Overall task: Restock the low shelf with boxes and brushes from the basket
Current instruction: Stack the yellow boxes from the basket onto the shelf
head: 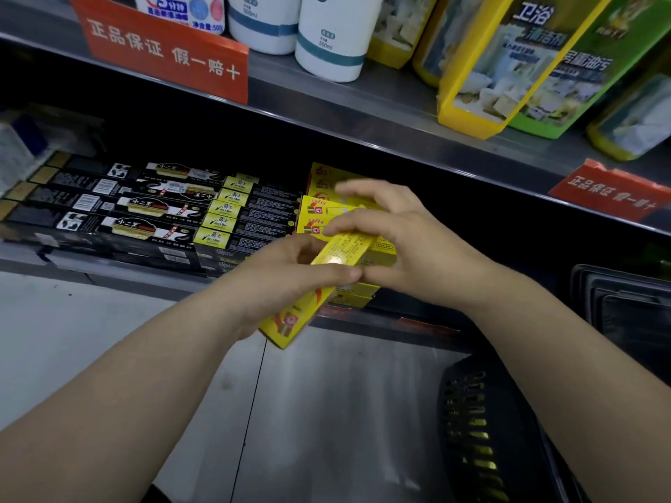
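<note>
My left hand grips a long yellow box that slants from lower left to upper right in front of the low shelf. My right hand holds the far end of that box, fingers spread over a stack of yellow boxes lying on the shelf. Left of the stack lie rows of black boxes with yellow ends and black toothpaste-style boxes. The dark basket stands at lower right with yellow items showing through its slots; no brushes are visible.
The shelf above carries white bottles, yellow and green cleaner bottles and red price signs. A stack of black trays sits at the right. A pale tiled floor lies below the shelf.
</note>
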`<state>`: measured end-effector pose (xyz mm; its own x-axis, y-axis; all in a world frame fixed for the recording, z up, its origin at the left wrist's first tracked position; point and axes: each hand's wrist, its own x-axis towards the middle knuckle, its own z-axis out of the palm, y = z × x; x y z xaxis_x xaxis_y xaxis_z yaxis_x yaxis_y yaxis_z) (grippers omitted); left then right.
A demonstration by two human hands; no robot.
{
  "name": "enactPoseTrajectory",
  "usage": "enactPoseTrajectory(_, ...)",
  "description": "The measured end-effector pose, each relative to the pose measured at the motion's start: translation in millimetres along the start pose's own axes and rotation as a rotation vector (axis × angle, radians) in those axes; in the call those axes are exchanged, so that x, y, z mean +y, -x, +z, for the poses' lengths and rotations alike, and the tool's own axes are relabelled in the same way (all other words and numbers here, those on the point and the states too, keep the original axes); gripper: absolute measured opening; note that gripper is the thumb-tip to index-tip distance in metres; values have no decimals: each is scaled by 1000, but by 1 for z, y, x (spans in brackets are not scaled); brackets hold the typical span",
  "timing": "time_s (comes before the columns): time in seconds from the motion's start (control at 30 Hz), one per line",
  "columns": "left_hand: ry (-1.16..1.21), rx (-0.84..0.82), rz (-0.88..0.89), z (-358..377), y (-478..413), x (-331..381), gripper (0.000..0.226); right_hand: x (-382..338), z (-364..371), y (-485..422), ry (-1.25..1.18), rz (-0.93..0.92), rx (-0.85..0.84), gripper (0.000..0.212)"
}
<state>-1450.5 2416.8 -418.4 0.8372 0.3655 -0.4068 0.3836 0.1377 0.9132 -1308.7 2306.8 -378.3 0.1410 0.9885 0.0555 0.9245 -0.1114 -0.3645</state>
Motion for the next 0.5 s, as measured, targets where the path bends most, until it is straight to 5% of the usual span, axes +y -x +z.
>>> enactPoseTrajectory(0.1, -29, 148, 55, -16, -11, 11, 22, 6, -2, 7, -29, 99, 40, 40)
enactPoseTrajectory(0.2, 182, 512, 156, -33, -19, 13, 20, 20, -4, 21, -36, 278, 87, 38)
enactPoseTrajectory(0.27, 75, 636, 225, -33, -18, 4, 18, 25, -4, 29, -19, 348, 147, 35)
enactPoseTrajectory(0.37, -409, 539, 247, -18, -20, -17, 45, 28, -1, 29, 85, 387, 299, 36)
enactPoseTrajectory(0.5, -618, 410, 259, -1, -25, -26, 85, 30, 8, 14, 313, 369, 410, 45)
